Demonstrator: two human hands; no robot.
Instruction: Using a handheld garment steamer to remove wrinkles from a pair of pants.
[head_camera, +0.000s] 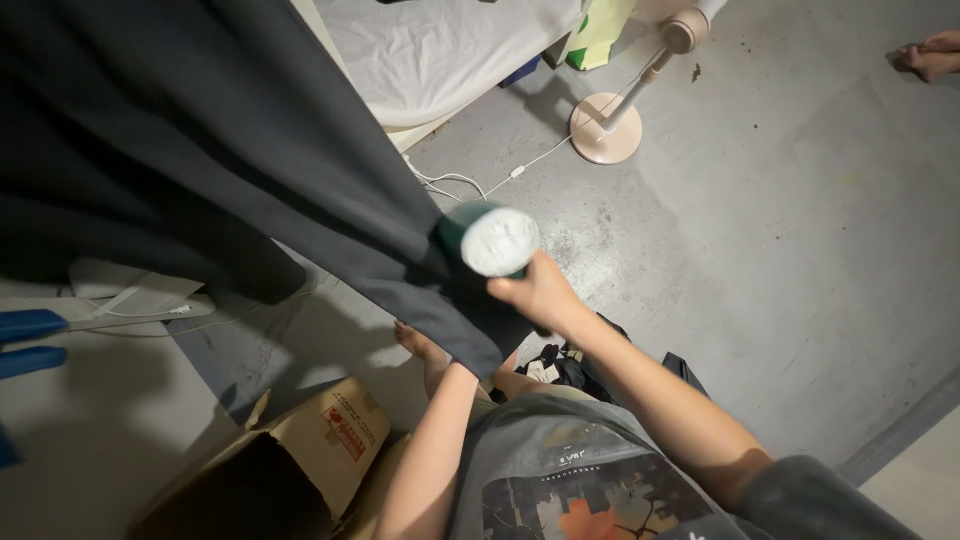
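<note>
My right hand (541, 296) grips a hand-held garment steamer (497, 240) with a dark green body and a white round head. The head is pressed against the lower edge of a dark grey hanging garment (230, 150) that fills the upper left. My left forearm (432, 440) reaches up to the garment's hem, and the hand itself is hidden behind the cloth.
A beige standing fan (608, 125) with a white cable (470, 182) stands on the concrete floor by a bed with a white sheet (450, 50). An open cardboard box (310, 445) is at lower left. Another person's feet (930, 55) show at top right. A black bag (575, 365) lies by my legs.
</note>
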